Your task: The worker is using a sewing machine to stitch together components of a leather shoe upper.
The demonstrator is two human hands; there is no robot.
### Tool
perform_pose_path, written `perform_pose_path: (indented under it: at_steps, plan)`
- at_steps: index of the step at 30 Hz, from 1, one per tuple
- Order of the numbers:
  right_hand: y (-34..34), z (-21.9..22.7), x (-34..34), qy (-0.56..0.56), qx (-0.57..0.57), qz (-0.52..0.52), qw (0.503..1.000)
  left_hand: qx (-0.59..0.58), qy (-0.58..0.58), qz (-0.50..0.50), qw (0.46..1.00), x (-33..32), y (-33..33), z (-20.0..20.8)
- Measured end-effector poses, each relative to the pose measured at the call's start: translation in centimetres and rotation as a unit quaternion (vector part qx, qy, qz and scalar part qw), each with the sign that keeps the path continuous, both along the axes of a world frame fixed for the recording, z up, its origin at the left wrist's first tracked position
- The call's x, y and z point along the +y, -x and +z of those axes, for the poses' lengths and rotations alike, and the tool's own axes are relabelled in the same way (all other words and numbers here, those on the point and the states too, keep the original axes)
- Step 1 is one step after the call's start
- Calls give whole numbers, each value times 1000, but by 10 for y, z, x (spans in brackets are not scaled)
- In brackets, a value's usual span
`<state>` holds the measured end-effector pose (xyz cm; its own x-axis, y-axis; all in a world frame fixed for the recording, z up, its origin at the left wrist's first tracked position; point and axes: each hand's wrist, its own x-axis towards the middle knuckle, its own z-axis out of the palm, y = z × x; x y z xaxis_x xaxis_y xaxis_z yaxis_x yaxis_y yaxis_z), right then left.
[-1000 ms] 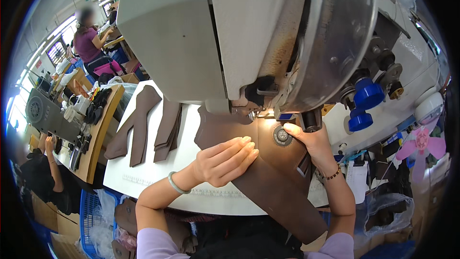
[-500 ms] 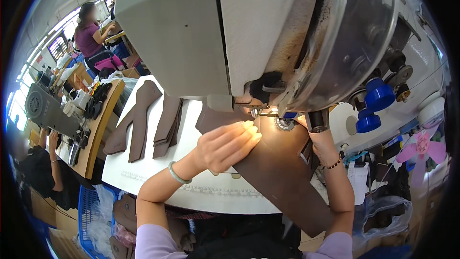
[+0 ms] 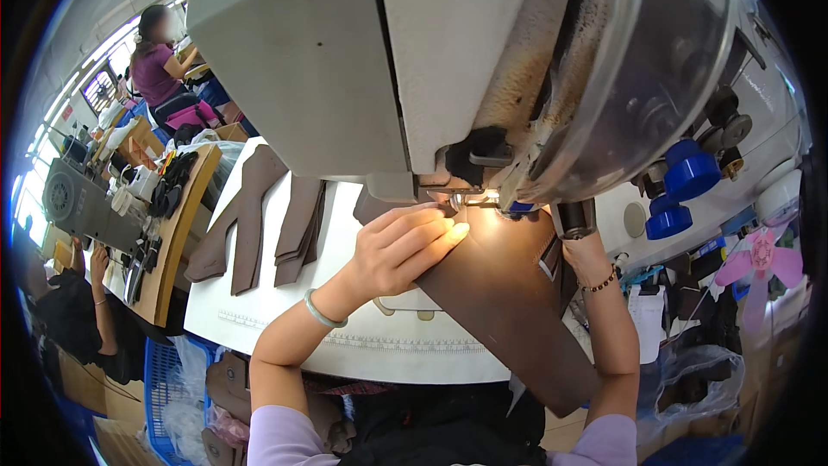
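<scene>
Workroom with ceiling lights and a window at the upper left of the frame. One person in a purple top sits in that corner; a second person in dark clothes is at the left edge, beside a wooden bench laden with small goods.

Sewing machine, one, pale grey, large, across the top centre; clear curved cover to its right, two blue knobs beyond.

White table, one, curved front edge, ruled scale along it.

Large brown piece, one, flat: centre of the frame, upper part under the lit needle area, lower end hanging over the table's front edge toward the lower right. Small metal frame at its right side.

Left hand, pale bangle at wrist: fingers bent and drawn together, tips on the brown piece just beside the needle area; whether the thumb pinches it cannot be told.

Right hand, beaded bracelet: at the brown piece's right side, fingers hidden behind a dark cylinder, their state not visible.

Forked brown piece and stacked brown strips: left part of the table.

Blue basket: lower left. Pink fan: right edge.
</scene>
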<state>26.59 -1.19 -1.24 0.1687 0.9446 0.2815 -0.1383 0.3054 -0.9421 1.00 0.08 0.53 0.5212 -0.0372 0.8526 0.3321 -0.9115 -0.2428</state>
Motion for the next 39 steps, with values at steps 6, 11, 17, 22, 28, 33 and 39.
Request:
perform_pose_path:
  at_steps: [6,11,17,22,28,33,39]
  plan:
    - [-22,3,12,-110,-82,121,983,48,-10,42,998,-6,1,4]
    - [-45,8,16,110,32,187,976,93,-57,67,992,-26,-2,7]
    - [-44,21,14,76,-157,227,958,35,32,89,995,-32,-3,16]
    - [-29,40,17,30,-143,292,945,-19,114,63,991,-33,-3,15]
    - [-32,54,6,173,-145,310,924,100,2,112,989,-48,-3,12]
    - [-35,45,9,132,-124,267,947,122,-26,136,983,-56,-7,13]
    - [-42,24,23,94,-86,239,962,140,-67,126,980,-50,-8,17]
